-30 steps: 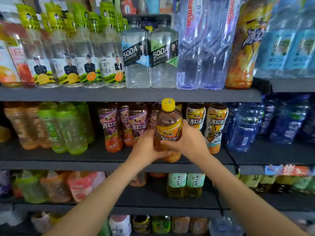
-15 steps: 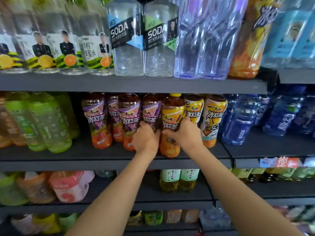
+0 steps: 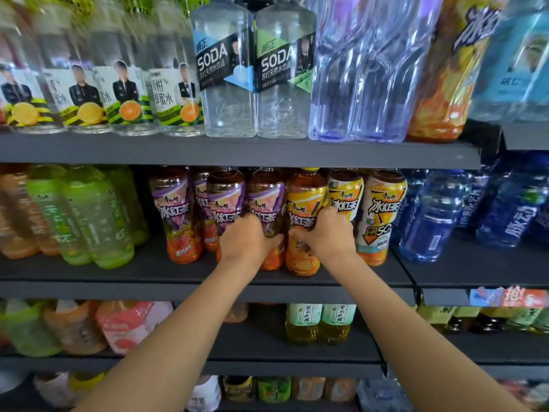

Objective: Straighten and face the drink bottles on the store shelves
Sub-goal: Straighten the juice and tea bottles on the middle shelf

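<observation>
While standing on the shelf, yellow-label bottle sits between both hands.

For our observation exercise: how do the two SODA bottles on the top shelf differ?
The left SODA bottle has a blue corner patch on its label; the right SODA bottle has a green one. The left one stands beside the citrus-label bottles, the right one beside the blue-tinted water bottles. Both are clear, upright, face forward and look alike in size.
</observation>
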A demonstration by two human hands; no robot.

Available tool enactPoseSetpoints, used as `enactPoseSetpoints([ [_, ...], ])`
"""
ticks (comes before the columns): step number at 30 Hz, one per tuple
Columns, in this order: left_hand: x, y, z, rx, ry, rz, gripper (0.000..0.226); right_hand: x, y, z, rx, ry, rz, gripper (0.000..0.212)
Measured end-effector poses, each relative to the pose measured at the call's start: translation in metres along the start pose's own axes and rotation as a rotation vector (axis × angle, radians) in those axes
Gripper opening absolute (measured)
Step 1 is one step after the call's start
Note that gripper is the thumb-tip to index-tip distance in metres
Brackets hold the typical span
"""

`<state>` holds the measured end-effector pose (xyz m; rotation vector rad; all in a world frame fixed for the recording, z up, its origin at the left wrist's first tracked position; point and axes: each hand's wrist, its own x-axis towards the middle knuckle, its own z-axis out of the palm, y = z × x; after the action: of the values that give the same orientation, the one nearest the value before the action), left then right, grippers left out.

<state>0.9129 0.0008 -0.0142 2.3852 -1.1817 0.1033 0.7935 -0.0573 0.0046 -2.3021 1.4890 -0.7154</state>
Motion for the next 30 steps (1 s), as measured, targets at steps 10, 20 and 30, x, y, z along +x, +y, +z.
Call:
enactPoseSetpoints([
  [10,0.006,-0.001,-0.012,0.000,-0.189,-0.049,0.042,-0.002,-0.004,-0.001,0.034,-0.017,0.038,0.062],
  [20,-0.004,0.002,-0.021,0.109,-0.173,0.009,0.045,0.009,-0.008,0.003,0.094,-0.107,0.052,0.046],
  [30,-0.050,0.070,-0.074,-0.221,0.567,0.769,0.029,-0.044,0.003,-0.150,0.247,0.296,-0.417,0.020],
])
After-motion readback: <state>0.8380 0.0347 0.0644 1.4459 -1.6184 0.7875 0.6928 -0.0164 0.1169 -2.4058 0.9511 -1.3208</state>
